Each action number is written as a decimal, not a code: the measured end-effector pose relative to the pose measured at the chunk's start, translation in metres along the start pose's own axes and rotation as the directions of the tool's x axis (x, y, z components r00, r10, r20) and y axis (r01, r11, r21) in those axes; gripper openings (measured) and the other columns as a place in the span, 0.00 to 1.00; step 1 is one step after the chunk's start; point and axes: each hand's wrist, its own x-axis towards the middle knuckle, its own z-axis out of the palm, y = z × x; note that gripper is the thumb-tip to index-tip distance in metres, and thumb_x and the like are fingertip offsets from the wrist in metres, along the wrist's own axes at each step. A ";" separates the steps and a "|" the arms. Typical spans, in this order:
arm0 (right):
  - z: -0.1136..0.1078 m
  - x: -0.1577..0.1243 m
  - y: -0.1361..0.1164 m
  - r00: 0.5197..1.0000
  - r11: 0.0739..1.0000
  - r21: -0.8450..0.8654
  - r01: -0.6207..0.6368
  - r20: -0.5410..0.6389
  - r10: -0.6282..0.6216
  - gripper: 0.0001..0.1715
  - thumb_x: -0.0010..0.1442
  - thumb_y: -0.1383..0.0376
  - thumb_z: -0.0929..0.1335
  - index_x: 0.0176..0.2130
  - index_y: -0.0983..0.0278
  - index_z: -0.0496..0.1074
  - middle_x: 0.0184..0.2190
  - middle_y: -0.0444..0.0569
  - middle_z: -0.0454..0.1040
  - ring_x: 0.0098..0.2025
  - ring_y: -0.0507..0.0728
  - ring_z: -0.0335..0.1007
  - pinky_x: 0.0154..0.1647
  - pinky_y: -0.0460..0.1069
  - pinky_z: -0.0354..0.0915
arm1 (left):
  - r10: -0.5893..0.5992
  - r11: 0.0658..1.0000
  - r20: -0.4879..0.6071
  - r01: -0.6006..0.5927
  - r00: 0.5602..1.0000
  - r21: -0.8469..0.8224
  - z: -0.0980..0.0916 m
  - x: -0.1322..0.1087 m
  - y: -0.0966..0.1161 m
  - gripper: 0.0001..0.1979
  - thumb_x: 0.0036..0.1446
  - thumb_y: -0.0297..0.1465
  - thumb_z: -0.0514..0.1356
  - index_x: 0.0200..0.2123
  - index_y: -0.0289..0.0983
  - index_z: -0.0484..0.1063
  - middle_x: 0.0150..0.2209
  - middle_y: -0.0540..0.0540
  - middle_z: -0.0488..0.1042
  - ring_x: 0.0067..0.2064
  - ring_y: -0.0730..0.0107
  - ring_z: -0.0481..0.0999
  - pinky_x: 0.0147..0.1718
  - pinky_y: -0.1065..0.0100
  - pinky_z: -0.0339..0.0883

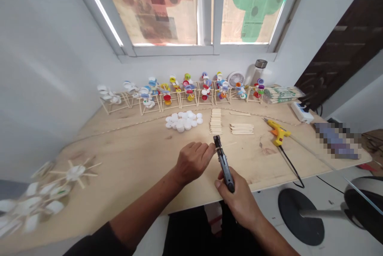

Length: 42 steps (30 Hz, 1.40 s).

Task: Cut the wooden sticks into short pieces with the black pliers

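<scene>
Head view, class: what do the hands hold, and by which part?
The right hand grips a dark hand tool by its lower handle; the left hand holds nothing visible, its fingertips beside the tool's upper end.

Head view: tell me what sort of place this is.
Likely a small craft workshop: a glue gun, stacks of wooden sticks and rows of bottle-cap models sit on a plywood bench.

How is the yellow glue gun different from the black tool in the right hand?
The yellow glue gun lies on the plywood table, while the black tool is held in the right hand. A black cord trails from the glue gun; none shows on the tool. Both are handheld tools.
</scene>
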 end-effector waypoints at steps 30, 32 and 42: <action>-0.006 -0.002 0.012 0.984 0.955 -0.255 0.152 -0.048 -0.170 0.04 0.54 0.65 0.61 0.33 0.62 0.60 0.24 0.44 0.68 0.26 0.54 0.65 0.26 0.45 0.56 | 0.059 -0.002 0.760 0.761 0.647 -0.649 -0.037 0.024 -0.013 0.19 0.57 0.43 0.46 0.29 0.34 0.67 0.14 0.56 0.52 0.16 0.80 0.52 0.16 0.76 0.51; -0.006 -0.002 0.014 0.983 0.952 -0.265 0.154 -0.051 -0.174 0.03 0.53 0.65 0.61 0.32 0.62 0.60 0.23 0.43 0.67 0.25 0.54 0.64 0.25 0.45 0.55 | 0.081 -0.054 0.776 0.781 0.625 -0.623 -0.036 0.024 -0.014 0.20 0.57 0.43 0.46 0.29 0.34 0.67 0.13 0.57 0.49 0.16 0.80 0.49 0.15 0.76 0.48; 0.001 0.007 0.018 0.993 0.955 -0.288 0.078 -0.064 -0.100 0.06 0.55 0.62 0.60 0.29 0.62 0.61 0.20 0.44 0.67 0.23 0.54 0.63 0.24 0.45 0.53 | -0.107 0.462 0.634 0.603 0.766 -0.650 -0.029 0.023 -0.009 0.15 0.60 0.33 0.44 0.28 0.36 0.66 0.25 0.51 0.69 0.26 0.76 0.67 0.27 0.74 0.60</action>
